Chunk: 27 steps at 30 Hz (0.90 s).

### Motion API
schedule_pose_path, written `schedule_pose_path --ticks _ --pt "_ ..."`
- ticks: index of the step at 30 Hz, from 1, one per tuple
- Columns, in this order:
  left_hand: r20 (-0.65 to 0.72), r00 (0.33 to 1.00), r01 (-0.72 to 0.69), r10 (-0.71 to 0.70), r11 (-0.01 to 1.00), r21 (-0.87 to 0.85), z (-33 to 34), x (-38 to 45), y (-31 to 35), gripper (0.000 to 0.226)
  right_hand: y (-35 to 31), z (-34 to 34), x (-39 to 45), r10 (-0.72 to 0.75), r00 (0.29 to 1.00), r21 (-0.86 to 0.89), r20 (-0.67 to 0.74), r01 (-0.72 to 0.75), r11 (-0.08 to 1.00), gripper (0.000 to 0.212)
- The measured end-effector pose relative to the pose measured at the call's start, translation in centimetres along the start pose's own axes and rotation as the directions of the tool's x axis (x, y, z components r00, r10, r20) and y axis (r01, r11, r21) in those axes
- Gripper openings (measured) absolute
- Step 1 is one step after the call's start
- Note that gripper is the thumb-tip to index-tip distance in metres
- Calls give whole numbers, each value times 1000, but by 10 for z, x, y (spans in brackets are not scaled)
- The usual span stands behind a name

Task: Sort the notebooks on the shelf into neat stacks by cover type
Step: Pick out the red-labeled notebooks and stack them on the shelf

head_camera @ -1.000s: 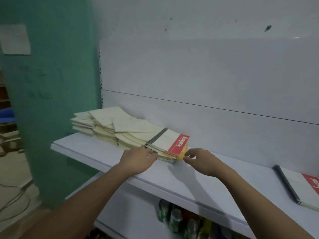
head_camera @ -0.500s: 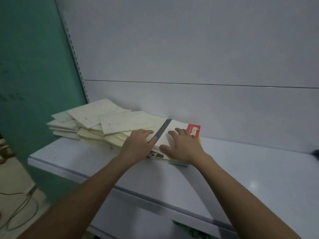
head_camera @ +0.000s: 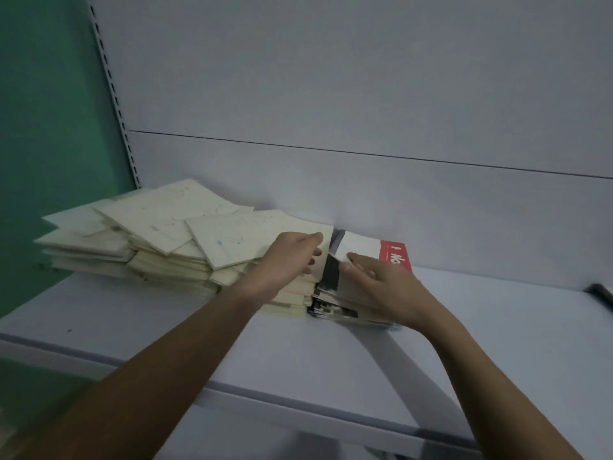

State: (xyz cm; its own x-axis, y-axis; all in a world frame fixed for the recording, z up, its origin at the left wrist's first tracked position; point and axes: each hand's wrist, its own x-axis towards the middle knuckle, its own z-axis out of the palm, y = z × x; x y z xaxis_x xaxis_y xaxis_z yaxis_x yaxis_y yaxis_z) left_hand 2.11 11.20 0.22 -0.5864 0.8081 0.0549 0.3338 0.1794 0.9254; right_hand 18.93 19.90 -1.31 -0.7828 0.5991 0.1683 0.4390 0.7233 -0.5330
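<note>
A messy pile of cream notebooks point(head_camera: 159, 234) lies at the back left of the white shelf point(head_camera: 331, 360). At its right end sits a small stack topped by a white notebook with a red band and dark spine point(head_camera: 365, 249). My left hand point(head_camera: 288, 260) pinches the right edge of a cream notebook point(head_camera: 252, 237), thumb under and fingers on top. My right hand point(head_camera: 381, 287) presses down on the red-banded stack, fingers curled over its dark spine edge. The lower books of that stack are mostly hidden under my hand.
A green wall point(head_camera: 49, 127) and a slotted shelf upright point(head_camera: 112, 94) stand to the left of the pile. The white back panel point(head_camera: 365, 94) rises behind. A dark notebook spine point(head_camera: 600, 293) shows at the far right edge of the shelf.
The view moved closer and left. My left hand slid up onto the cream notebook's edge and gripped it. My right hand shifted back from flat on the cover to its spine edge.
</note>
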Motion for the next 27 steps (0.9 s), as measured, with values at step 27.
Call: schedule_pose_path --ticks 27 --pt "236 969 194 -67 800 -568 -80 -10 1 55 -16 14 -10 181 983 -172 -11 -180 969 61"
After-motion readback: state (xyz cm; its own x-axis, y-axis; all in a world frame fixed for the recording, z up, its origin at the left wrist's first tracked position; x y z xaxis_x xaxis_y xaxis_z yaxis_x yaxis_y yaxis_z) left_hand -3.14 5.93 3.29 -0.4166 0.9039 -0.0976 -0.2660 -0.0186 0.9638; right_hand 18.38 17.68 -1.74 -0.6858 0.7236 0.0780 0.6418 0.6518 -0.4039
